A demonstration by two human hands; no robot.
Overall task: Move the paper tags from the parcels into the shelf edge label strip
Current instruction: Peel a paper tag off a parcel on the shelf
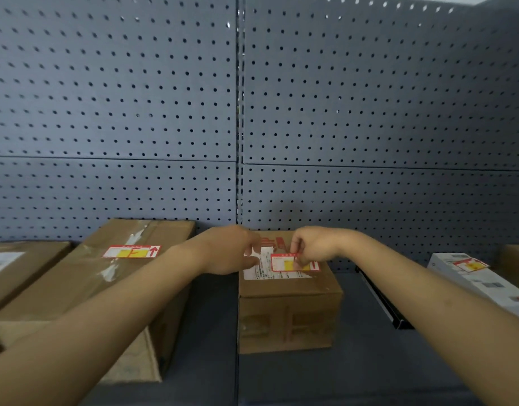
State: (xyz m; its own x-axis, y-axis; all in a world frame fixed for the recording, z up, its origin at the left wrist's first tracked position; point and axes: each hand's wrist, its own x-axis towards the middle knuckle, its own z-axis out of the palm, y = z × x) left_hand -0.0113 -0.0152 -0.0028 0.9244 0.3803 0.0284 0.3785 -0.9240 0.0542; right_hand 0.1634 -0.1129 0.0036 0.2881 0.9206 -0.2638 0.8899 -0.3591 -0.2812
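Red-and-yellow paper tag (292,262) on the small brown cardboard parcel (287,300): we are pinching it with our right hand (311,244), left hand (232,250) bracing; other tags remain.

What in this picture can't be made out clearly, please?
Head view only:
- Print on the middle tag: blurred, partly behind the right hand.
- Shipping label: too small, partly under the left hand.
- Far-left box: cut by the frame edge.
- Label strip: not identifiable.
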